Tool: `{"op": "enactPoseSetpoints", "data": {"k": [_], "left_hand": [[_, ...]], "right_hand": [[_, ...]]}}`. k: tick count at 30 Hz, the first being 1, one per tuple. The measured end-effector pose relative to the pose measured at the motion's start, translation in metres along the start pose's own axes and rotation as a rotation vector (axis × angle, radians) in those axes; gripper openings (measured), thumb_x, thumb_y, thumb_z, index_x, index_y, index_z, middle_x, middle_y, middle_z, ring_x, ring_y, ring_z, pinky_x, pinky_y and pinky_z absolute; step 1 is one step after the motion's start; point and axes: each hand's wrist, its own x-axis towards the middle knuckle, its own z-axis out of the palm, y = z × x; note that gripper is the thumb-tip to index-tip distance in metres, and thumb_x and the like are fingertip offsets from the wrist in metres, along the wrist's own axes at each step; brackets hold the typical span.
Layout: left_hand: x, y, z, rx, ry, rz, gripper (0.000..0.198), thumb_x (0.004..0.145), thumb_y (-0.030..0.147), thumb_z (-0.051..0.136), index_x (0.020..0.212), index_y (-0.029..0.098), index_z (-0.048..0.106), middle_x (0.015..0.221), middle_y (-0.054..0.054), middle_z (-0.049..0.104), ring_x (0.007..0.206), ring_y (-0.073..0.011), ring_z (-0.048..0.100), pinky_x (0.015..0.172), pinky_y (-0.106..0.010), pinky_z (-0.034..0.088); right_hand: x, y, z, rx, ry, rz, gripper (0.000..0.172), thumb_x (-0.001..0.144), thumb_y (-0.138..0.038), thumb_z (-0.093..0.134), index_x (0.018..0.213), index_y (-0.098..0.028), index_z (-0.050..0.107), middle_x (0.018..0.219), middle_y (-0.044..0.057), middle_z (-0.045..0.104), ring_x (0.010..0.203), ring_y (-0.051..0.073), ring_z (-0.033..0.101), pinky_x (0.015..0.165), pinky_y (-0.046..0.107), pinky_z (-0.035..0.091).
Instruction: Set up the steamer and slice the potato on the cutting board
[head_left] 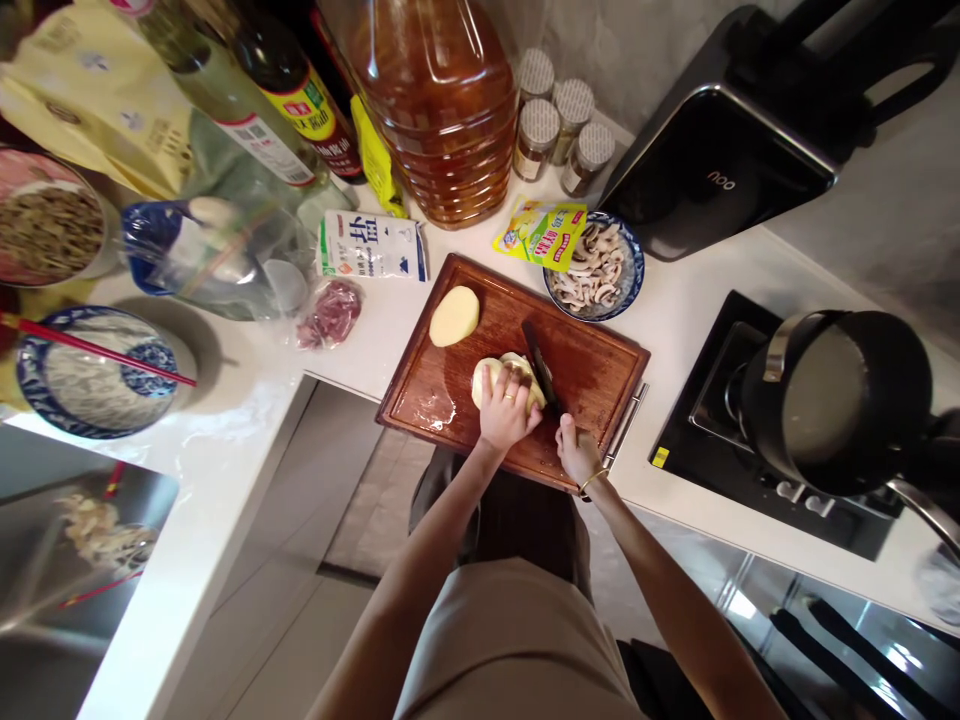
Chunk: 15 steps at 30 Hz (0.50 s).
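On the wooden cutting board [420, 385] lie pale, peeled slices, possibly potato [487, 381], with my left hand [508, 408] pressed on top and its fingers bent over them. My right hand [576, 450] is closed round the handle of a dark knife [538, 362], whose blade stands just right of the slices. A larger pale cut piece [454, 316] rests apart at the board's upper left. Behind the board, a patterned bowl [638, 262] holds sliced mushrooms [598, 268], and a yellow-green packet [541, 232] lies over its edge.
A black pan [892, 370] sits on the stove [694, 405] at right. Behind stand a knife block [720, 170], spice jars, a big oil jug [442, 110] and bottles. To the left are a salt packet [375, 245], bagged meat [331, 314], a blue-white bowl [45, 400] and the sink [45, 570].
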Motion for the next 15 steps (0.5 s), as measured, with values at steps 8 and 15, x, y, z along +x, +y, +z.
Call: {"op": "enactPoseSetpoints", "data": {"k": [8,15], "left_hand": [[0.000,0.000,0.000,-0.003,0.038,0.021,0.036,0.081,0.031,0.050,0.109,0.010,0.059,0.122,-0.020,0.059,0.126,-0.0360,0.045,0.112,-0.063,0.015],[0.000,0.001,0.000,-0.021,0.009,-0.004,0.036,0.079,0.031,0.050,0.108,0.013,0.060,0.122,-0.018,0.059,0.126,-0.0358,0.045,0.112,-0.064,0.014]], "right_hand": [[-0.023,-0.012,-0.019,-0.039,-0.047,0.019,0.071,0.084,-0.074,0.009,0.044,-0.022,0.036,0.038,0.000,0.041,0.039,0.012,0.043,0.046,0.026,0.032],[-0.025,-0.011,-0.021,-0.005,-0.069,0.078,0.070,0.083,-0.076,0.013,0.043,-0.023,0.035,0.035,-0.001,0.038,0.036,0.012,0.041,0.043,0.026,0.031]]}}
